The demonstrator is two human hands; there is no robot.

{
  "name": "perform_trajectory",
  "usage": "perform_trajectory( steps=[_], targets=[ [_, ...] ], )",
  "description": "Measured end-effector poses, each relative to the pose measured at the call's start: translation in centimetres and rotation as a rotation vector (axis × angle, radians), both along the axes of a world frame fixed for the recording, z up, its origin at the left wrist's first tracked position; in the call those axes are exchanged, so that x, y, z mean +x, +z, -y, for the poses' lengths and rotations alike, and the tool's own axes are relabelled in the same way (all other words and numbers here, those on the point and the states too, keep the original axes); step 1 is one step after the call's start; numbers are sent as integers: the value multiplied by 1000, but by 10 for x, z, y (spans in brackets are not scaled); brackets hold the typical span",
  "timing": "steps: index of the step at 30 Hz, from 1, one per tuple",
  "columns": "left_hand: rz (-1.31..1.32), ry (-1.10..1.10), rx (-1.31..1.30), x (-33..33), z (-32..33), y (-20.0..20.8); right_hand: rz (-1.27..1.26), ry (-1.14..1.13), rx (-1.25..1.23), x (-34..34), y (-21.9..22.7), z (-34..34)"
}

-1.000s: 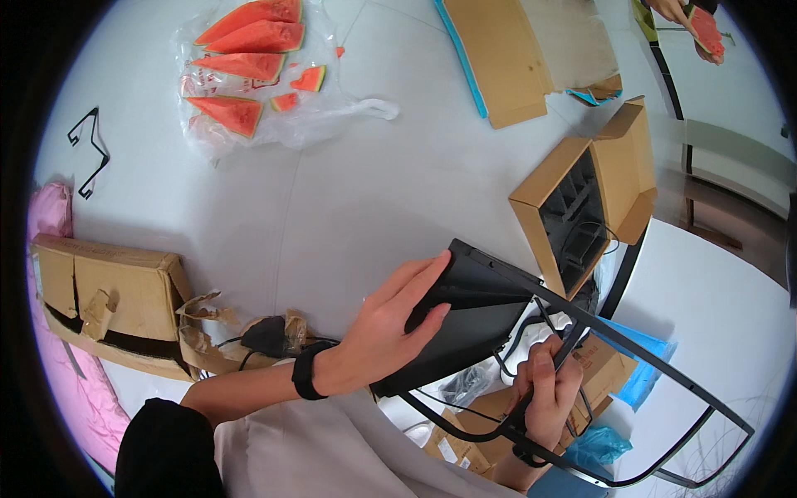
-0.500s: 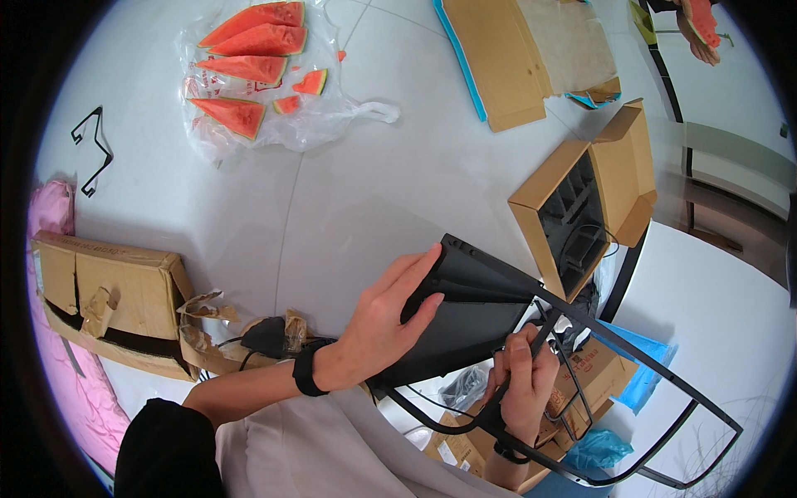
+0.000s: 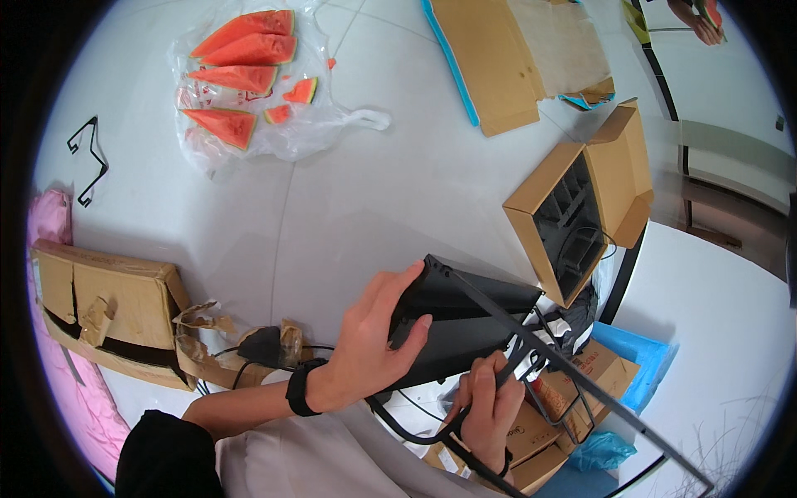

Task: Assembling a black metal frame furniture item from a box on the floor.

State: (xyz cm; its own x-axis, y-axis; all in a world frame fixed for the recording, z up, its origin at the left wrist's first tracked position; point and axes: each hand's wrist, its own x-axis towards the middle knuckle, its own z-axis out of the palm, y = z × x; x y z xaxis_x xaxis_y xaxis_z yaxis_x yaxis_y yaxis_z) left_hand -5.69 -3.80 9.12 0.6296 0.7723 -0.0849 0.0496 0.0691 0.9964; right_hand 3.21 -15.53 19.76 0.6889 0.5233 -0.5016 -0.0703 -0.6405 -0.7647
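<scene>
My left hand [image 3: 369, 344], with a black band at the wrist, grips the left edge of a black panel-like piece [image 3: 457, 334], fingers over the far corner and thumb on the near side. My right hand [image 3: 488, 408] is wrapped round a bar of a black tubular frame [image 3: 594, 386]. One long bar of this frame runs from the panel's far left corner down to the lower right. A smaller black wire loop [image 3: 573, 415] shows beyond my right hand. How the frame joins the panel is partly hidden.
Watermelon slices [image 3: 249, 50] lie on a plastic bag [image 3: 307, 137] at the far left. A torn carton [image 3: 116, 282], an opened box [image 3: 540, 195] with black inserts, flattened cardboard [image 3: 490, 70] and a bent black wire bracket [image 3: 98, 162] surround me. Another person's hand [image 3: 701, 25] holds watermelon at top right.
The frame has swung: its long bar now crosses the panel's top edge and reaches lower at the right. My right hand has shifted left and down; my left hand has moved slightly nearer with the panel.
</scene>
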Motion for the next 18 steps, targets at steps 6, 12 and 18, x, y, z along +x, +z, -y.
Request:
perform_trajectory(
  steps=[6,12,18],
  targets=[
    [-110,-5,16,5,-8,6,-68,-1,13,-4,11,0],
    [-122,-76,73,11,-10,10,-211,-20,206,-22,22,-2],
    [-90,-99,110,4,-5,9,-172,-104,183,-53,19,23]
  ],
)
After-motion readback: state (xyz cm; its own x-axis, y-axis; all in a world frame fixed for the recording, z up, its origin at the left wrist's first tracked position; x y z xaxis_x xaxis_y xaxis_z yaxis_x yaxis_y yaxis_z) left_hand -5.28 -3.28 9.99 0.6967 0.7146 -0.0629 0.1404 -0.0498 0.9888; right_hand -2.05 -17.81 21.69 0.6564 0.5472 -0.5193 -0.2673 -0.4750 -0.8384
